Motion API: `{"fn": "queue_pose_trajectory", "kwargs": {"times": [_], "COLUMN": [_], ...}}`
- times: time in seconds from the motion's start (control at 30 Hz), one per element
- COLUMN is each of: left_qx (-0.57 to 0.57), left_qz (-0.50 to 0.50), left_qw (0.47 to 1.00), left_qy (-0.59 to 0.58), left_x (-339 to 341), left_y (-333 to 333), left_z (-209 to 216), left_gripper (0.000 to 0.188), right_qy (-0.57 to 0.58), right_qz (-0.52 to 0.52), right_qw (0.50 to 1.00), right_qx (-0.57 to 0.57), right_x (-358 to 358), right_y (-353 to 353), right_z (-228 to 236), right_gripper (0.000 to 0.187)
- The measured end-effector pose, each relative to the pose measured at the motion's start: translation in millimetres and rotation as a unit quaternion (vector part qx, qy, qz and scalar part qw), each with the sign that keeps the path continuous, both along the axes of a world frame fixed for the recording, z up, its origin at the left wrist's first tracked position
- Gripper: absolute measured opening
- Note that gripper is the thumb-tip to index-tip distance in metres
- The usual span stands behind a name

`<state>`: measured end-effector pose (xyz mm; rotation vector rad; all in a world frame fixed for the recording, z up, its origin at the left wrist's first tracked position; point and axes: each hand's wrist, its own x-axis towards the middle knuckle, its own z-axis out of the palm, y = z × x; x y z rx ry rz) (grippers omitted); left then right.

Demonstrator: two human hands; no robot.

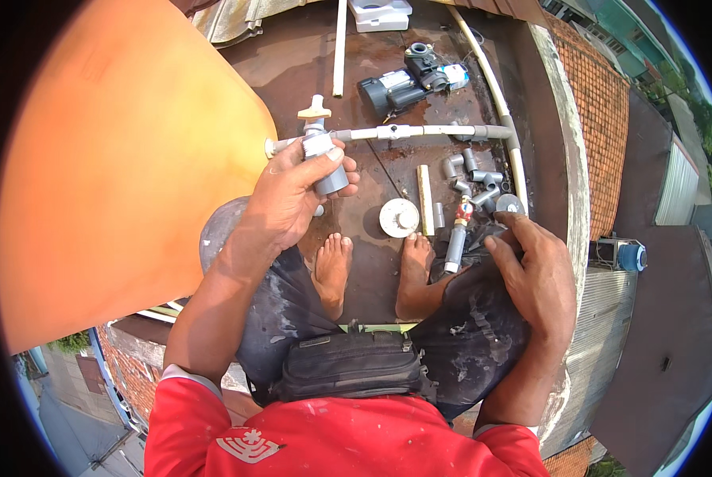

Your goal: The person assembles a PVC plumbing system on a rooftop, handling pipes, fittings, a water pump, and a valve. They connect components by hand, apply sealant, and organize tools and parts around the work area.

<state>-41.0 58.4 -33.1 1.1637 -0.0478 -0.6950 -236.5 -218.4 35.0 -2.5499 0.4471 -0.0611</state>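
My left hand [296,187] is closed around a grey plastic pipe fitting [331,182], its upper end ringed with white ridged thread or tape. Just beyond the fitting stands a cream T-shaped piece [315,110]; whether it joins the fitting or the pipe behind is hidden. My right hand [535,270] hovers over my right knee, thumb and forefinger apart, nothing visible between them. Its fingertips are close to a small round pale lid or tin [509,203]; contact is unclear. Left of that hand lies a grey pipe piece with a red-handled valve [463,210].
A white and grey pipe [404,131] runs across from the orange tank [133,159]. Several loose grey elbows and tees [483,179] lie at right. A black water pump [404,83], a white round container [399,218] and a short pipe length [425,199] rest nearby. The concrete ledge [566,143] borders the right.
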Motion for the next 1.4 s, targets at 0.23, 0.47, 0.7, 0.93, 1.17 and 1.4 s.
{"fn": "queue_pose_trajectory", "kwargs": {"times": [0.23,0.47,0.7,0.93,1.17,1.4], "left_qx": [-0.033,-0.071,-0.022,-0.041,-0.029,-0.007], "left_qz": [0.000,0.004,0.000,-0.006,-0.024,-0.037], "left_qw": [0.995,0.987,0.994,0.994,0.995,0.996], "left_qy": [0.092,0.143,0.110,0.098,0.093,0.080], "left_x": [3.6,9.8,8.8,10.5,11.8,11.7], "left_y": [-16.9,-19.6,-16.6,-13.3,-11.5,-10.6], "left_z": [4.0,2.9,3.8,-0.4,-0.7,0.6], "left_gripper": [0.034,0.039,0.046,0.047,0.048,0.048], "right_qy": [-0.018,-0.018,-0.020,-0.016,-0.009,-0.014], "right_qz": [0.005,0.002,0.000,-0.005,-0.003,-0.008], "right_qw": [1.000,1.000,1.000,1.000,1.000,1.000], "right_qx": [0.016,0.012,-0.003,-0.004,-0.015,-0.001], "right_x": [-0.7,-2.2,-3.1,-3.7,-3.2,-3.5], "right_y": [-0.1,-0.9,-2.6,-1.9,-2.1,-2.1], "right_z": [2.1,2.2,0.6,-0.1,-0.8,-1.6], "right_gripper": [0.034,0.034,0.033,0.033,0.033,0.035]}}
